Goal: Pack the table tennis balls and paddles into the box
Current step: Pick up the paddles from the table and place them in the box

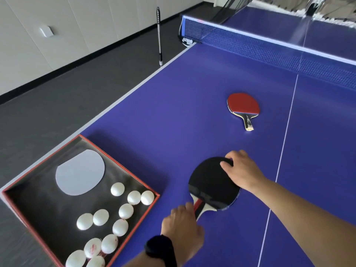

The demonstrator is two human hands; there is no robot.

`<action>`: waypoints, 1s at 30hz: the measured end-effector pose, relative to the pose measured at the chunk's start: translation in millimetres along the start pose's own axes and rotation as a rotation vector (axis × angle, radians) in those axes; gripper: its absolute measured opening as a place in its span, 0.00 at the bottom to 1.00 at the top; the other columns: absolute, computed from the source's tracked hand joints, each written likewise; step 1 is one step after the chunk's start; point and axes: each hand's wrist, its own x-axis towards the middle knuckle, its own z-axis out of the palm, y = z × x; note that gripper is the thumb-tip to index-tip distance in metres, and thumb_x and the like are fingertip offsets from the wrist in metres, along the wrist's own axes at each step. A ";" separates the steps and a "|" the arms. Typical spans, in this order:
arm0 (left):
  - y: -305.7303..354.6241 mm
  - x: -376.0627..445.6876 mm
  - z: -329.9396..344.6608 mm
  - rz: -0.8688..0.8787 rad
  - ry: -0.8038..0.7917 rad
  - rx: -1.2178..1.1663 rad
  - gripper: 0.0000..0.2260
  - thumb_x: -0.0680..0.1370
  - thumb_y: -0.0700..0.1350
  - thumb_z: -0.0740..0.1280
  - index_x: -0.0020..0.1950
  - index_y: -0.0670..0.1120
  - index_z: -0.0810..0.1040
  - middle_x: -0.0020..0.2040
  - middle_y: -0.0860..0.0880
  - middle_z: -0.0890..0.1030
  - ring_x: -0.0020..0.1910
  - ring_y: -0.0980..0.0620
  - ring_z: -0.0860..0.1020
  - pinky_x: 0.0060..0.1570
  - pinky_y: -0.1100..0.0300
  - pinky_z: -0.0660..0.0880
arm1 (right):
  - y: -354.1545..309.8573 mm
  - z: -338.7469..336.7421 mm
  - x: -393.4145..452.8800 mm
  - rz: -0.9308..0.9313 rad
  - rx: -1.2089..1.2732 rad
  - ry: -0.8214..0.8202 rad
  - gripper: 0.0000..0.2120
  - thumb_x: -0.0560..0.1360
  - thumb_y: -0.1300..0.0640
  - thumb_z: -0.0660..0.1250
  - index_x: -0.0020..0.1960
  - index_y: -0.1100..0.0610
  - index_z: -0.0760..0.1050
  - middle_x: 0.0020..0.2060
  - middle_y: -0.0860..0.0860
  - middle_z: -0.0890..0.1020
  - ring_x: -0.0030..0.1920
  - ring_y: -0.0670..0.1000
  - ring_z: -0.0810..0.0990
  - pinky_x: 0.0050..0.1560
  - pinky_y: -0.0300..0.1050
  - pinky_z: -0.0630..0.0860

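On the blue table tennis table [173, 105]: red-rimmed, black-lined box [123, 226] holding white balls [126, 211]; black-faced paddle [212, 184], left hand [183, 226] grasping its handle, right hand [242, 170] gripping its head; red-faced paddle [243, 105] farther off. Beyond: blue net [269, 47], grey floor [57, 105], pale wall [81, 26].

The left hand [183, 226] covers the end of the black paddle's [212, 184] handle, so how its grip closes there cannot be made out. The box [119, 162] runs off the bottom edge, cutting the lowest balls [96, 262]. Red print on one ball [92, 247] is too small to read.
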 end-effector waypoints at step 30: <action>-375.4 -31.9 -143.2 -0.338 0.463 0.188 0.12 0.78 0.61 0.58 0.53 0.55 0.72 0.49 0.56 0.78 0.54 0.51 0.78 0.54 0.54 0.68 | -394.9 164.3 55.7 -0.399 0.180 -0.212 0.21 0.76 0.58 0.61 0.68 0.54 0.70 0.62 0.56 0.71 0.57 0.59 0.75 0.53 0.52 0.77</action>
